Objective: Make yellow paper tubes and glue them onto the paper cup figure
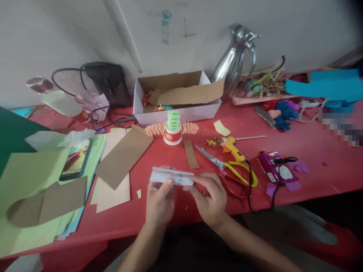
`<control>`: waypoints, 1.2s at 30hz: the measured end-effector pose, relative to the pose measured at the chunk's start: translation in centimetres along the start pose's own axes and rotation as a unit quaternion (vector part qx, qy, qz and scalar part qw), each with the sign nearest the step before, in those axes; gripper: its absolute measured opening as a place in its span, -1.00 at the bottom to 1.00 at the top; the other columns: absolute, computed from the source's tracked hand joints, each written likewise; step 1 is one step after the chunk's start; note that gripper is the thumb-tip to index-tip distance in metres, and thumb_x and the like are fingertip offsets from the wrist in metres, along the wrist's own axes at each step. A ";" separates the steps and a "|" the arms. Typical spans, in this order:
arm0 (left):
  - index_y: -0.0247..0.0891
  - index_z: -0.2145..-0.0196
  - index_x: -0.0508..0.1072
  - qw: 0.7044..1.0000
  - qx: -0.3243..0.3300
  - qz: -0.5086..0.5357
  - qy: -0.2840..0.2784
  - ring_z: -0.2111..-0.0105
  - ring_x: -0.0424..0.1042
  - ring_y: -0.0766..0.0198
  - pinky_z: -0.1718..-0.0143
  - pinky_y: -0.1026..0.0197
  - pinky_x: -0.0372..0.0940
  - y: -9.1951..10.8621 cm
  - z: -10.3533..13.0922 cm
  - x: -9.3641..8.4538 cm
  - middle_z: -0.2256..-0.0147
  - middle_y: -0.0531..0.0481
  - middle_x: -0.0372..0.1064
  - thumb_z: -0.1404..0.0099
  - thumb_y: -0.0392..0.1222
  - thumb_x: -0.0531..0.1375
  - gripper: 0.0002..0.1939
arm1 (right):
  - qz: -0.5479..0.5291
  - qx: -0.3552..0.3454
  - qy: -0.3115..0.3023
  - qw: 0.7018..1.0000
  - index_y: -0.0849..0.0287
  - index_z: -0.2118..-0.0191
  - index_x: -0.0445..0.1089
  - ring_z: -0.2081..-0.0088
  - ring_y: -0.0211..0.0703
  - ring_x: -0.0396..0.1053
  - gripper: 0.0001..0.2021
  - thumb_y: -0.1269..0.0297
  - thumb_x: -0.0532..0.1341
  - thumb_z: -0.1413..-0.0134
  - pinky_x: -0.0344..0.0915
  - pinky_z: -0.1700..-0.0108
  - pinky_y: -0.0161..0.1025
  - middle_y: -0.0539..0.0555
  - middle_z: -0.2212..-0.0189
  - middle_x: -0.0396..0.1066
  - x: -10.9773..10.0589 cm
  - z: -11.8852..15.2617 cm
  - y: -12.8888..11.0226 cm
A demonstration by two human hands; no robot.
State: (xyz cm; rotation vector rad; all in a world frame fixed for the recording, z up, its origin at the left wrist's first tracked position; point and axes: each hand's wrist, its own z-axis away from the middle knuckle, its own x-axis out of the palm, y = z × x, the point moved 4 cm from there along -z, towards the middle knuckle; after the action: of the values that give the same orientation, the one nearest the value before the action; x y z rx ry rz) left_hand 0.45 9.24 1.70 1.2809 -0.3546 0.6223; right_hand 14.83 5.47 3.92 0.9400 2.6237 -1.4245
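Note:
Between my two hands is a folded strip of white card point(172, 177) with dark printed characters near its right end. My left hand point(161, 200) grips its left part, thumb on the near face. The fingers of my right hand point(210, 196) pinch the right end. Just beyond stands a red and white paper cup point(172, 136) with a folded green paper stack point(173, 120) on top and pleated orange paper strips point(154, 129) out to both sides. A small brown cardboard strip point(191, 154) lies right of the cup.
Scissors point(227, 164), a yellow glue gun point(234, 147) and a purple device with a cord point(276, 168) lie at right. An open box point(176, 115) and a metal jug point(235, 56) stand behind. Cardboard point(124, 156), coloured paper and a phone point(75, 160) are at left.

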 end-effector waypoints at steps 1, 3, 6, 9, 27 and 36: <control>-0.18 0.33 0.55 1.000 0.003 -0.004 -0.001 0.29 0.53 0.26 0.21 0.27 0.43 0.1 0.0 0.0 0.30 0.00 0.55 0.08 -0.13 0.52 -0.66 | 0.003 -0.004 0.003 1.000 0.04 0.15 0.50 0.31 -0.12 0.48 -0.88 0.31 0.33 -0.19 0.49 0.30 -0.15 0.05 0.33 0.45 0.0 0.1 0.0; -0.18 0.33 0.55 1.000 0.008 -0.008 -0.002 0.29 0.52 0.26 0.23 0.26 0.42 0.2 0.1 0.1 0.29 0.00 0.54 0.08 -0.13 0.51 -0.66 | 0.001 -0.002 0.016 1.000 0.03 0.16 0.49 0.29 -0.11 0.47 -0.86 0.29 0.37 -0.15 0.49 0.28 -0.12 0.05 0.31 0.41 0.0 0.4 0.1; -0.17 0.32 0.56 1.000 0.006 -0.004 -0.003 0.30 0.50 0.28 0.24 0.28 0.41 0.2 0.2 0.1 0.29 0.02 0.51 0.07 -0.12 0.51 -0.66 | -0.037 0.020 0.056 0.998 0.02 0.15 0.42 0.25 -0.08 0.45 -0.75 0.27 0.43 -0.06 0.50 0.24 -0.07 0.04 0.27 0.36 -0.3 0.5 0.5; -0.17 0.32 0.57 1.000 0.000 0.004 -0.004 0.31 0.48 0.30 0.25 0.29 0.40 0.1 0.2 0.1 0.30 0.03 0.48 0.07 -0.12 0.51 -0.66 | -0.030 -0.011 0.019 0.999 0.00 -0.01 0.39 0.10 0.00 0.47 -0.65 0.29 0.40 -0.11 0.52 0.10 0.02 0.12 0.13 0.42 -0.2 0.1 0.2; -0.20 0.32 0.60 0.980 0.078 -0.162 -0.089 0.18 0.55 0.18 -0.13 0.05 0.30 0.2 1.0 0.8 0.28 -0.01 0.59 -0.10 -0.24 0.43 -0.85 | -0.102 0.056 -0.134 0.984 0.06 0.00 0.47 0.08 -0.08 0.56 -0.76 0.40 0.23 -0.25 0.50 0.04 -0.17 0.10 0.12 0.59 1.5 1.1 1.6; -0.20 0.45 0.53 0.935 0.094 -0.264 -0.216 0.33 0.59 0.18 -0.23 -0.12 0.20 2.5 1.0 2.2 0.38 0.01 0.61 -0.11 -0.18 0.44 -0.84 | -0.208 0.122 -0.179 0.954 0.04 0.09 0.50 0.20 -0.06 0.57 -0.84 0.27 0.18 -0.30 0.51 0.19 -0.17 0.09 0.22 0.58 2.9 2.2 2.4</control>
State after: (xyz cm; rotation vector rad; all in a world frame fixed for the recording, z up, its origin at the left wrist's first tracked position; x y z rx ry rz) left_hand 0.72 9.17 5.12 1.6181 -0.2939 -0.0944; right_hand 13.10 6.23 0.00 0.0965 2.4927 -1.8305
